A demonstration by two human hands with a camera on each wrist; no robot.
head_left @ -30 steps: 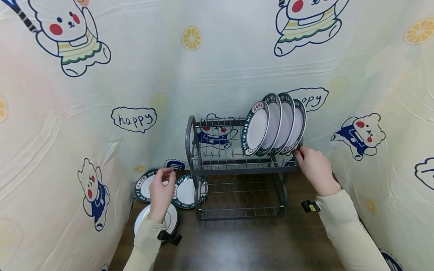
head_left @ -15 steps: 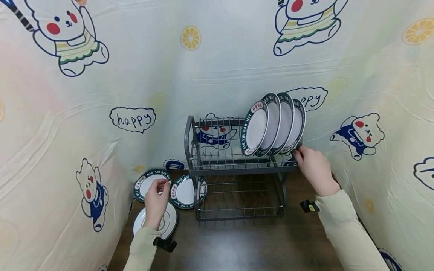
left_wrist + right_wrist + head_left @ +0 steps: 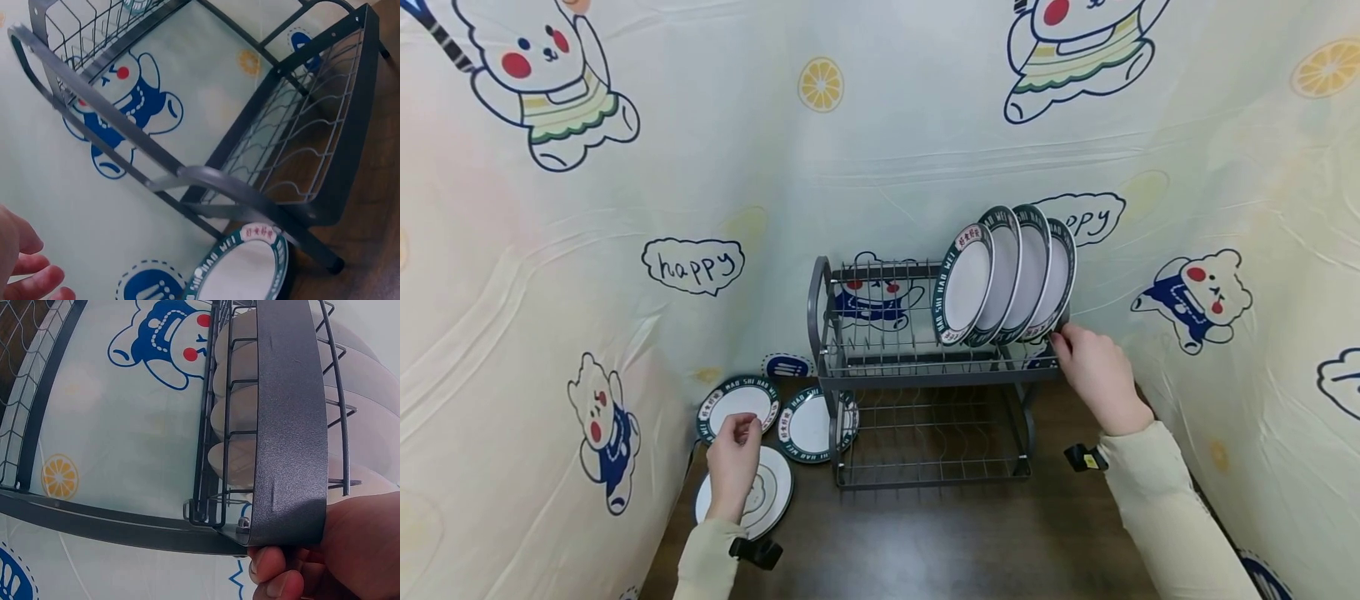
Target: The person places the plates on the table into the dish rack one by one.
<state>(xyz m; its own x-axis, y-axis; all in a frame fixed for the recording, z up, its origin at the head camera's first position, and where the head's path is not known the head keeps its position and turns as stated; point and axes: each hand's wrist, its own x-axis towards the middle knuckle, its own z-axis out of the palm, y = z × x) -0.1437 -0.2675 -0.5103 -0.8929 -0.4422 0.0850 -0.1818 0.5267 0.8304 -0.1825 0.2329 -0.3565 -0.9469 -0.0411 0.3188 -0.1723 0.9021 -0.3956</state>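
My right hand (image 3: 1097,379) grips the upper right corner of a dark grey two-tier dish rack (image 3: 925,380). In the right wrist view its thumb and fingers (image 3: 278,584) hold the end of the metal frame (image 3: 290,425). Several green-rimmed plates (image 3: 967,287) lean upright in the right half of the upper tier. My left hand (image 3: 735,467), fingers loosely bent and holding nothing, hovers over the plates left of the rack. Under it lies a white plate (image 3: 775,496) with a faint drawing. Behind are two green-rimmed plates, one farther left (image 3: 737,398), one (image 3: 805,429) partly behind the rack's leg.
The rack stands on a dark brown wooden table (image 3: 917,542). Pale cloth (image 3: 880,167) printed with bears and orange slices hangs behind and on both sides, close to the rack's back. A black wrist camera (image 3: 756,552) sits on the left wrist.
My left hand has moved down and left, from near the rack's left side to above the white plate, uncovering the back-left plate. The right hand keeps its grip on the rack's corner.
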